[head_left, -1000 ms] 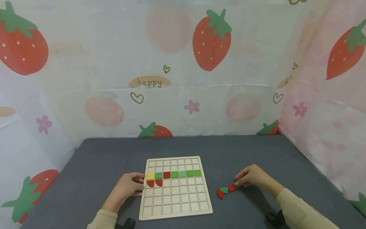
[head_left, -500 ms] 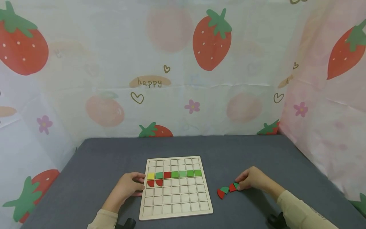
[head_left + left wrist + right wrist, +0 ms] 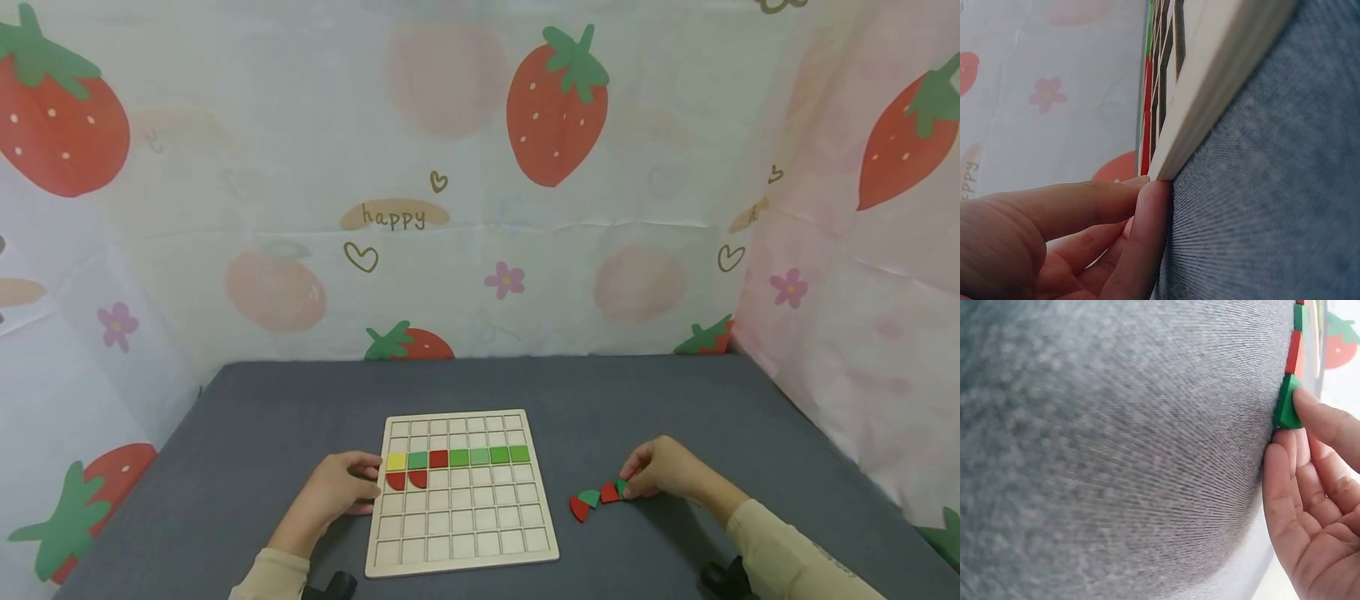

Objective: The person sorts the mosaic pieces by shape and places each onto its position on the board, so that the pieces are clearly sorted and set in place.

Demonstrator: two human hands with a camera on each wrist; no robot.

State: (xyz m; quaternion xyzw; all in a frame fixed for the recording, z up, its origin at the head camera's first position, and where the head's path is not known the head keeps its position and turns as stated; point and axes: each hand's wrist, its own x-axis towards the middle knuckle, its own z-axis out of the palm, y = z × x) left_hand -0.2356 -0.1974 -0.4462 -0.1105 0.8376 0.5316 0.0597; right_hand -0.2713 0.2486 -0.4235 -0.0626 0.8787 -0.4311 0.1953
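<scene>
A light wooden grid board (image 3: 462, 577) lies on the grey cloth, with a row of coloured square tiles and two red quarter-circle tiles (image 3: 417, 479) in its cells. My left hand (image 3: 333, 492) rests against the board's left side; in the left wrist view its fingertips (image 3: 1154, 197) touch the edge. My right hand (image 3: 663, 468) pinches a green tile (image 3: 1287, 406) at the end of a short line of loose pieces. The thumb (image 3: 1307, 400) lies on that tile, partly hiding it in the head view. Beside it lies a red tile (image 3: 609, 493).
Left of that red tile lie a loose green wedge tile (image 3: 589, 497) and a red wedge tile (image 3: 578, 508). Grey cloth (image 3: 285, 408) covers the table, and strawberry-print fabric (image 3: 465, 292) hangs behind and at both sides.
My right hand has lowered slightly and its fingers have shifted on the green tile, which has moved a little right beside the red tile. The left hand and board have stayed put.
</scene>
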